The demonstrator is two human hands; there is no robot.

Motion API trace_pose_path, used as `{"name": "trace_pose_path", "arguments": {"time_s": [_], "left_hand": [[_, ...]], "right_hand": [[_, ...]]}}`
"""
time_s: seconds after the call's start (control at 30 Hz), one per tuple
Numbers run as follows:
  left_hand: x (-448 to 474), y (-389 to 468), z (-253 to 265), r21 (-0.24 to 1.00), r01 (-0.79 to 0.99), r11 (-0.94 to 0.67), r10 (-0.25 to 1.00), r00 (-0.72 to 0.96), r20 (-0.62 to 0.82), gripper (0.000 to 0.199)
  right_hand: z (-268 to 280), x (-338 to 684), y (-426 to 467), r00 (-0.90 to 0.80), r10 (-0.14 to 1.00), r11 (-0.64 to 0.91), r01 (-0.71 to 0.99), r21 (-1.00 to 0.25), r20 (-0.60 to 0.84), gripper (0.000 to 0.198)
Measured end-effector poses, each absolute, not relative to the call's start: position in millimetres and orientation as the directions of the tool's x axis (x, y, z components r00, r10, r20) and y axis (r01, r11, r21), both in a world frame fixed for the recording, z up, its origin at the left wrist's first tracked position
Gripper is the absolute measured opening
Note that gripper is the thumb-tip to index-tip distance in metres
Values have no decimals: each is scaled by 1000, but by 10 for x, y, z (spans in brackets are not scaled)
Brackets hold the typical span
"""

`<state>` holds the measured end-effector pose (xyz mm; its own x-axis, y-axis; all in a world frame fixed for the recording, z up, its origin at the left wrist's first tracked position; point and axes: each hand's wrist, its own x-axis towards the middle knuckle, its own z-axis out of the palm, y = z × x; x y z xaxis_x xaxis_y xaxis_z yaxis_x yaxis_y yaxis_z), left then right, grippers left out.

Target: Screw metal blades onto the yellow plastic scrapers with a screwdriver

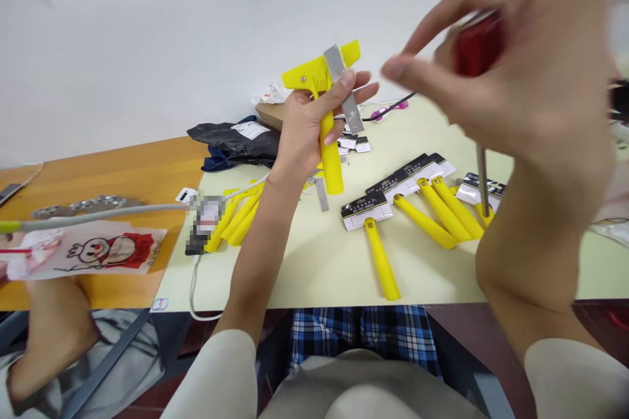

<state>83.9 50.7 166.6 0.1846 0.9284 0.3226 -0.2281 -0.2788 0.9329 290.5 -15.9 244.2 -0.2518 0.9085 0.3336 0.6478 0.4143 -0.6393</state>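
My left hand (307,131) is raised above the table, wrapped round the handle of a yellow scraper (331,167). Under its thumb lies a flat grey metal blade (352,112), slanting across the scraper's head. A small screw shows on the left part of that head. My right hand (540,72), close to the camera and blurred, grips a screwdriver (476,46) by its red handle, with the shaft pointing down. Its thumb and forefinger reach out toward the scraper but stay apart from it. Whether they pinch something small, I cannot tell.
Yellow scrapers with black-and-white covers (383,262) lie on the pale table (314,275). More yellow handles (240,222) rest left of my forearm. Behind are a black plastic bag (236,144) and a loose blade (321,194). At far left, another person's arm (59,321) is beside a printed bag (103,249).
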Motion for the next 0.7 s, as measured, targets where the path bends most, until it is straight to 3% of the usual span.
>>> {"name": "trace_pose_path", "arguments": {"time_s": [0.1, 0.23, 0.33, 0.5, 0.7], "left_hand": [[881, 392, 1734, 950, -151, -273, 939, 175, 297, 31], [850, 375, 1755, 958, -208, -195, 940, 241, 243, 42], [812, 418, 1755, 974, -218, -59, 921, 365, 137, 57], [738, 477, 1798, 918, -326, -226, 918, 245, 313, 34], [625, 503, 1780, 946, -252, -202, 885, 366, 287, 28]], "right_hand": [[2376, 2726, -53, -288, 860, 482, 726, -490, 421, 37], [2315, 2618, 12, -327, 873, 481, 699, -529, 361, 23], [2355, 2665, -21, -316, 877, 475, 680, -559, 361, 27], [2437, 2827, -55, -210, 870, 458, 681, -572, 446, 25], [2434, 2893, -56, -207, 888, 423, 717, -554, 410, 35]]}}
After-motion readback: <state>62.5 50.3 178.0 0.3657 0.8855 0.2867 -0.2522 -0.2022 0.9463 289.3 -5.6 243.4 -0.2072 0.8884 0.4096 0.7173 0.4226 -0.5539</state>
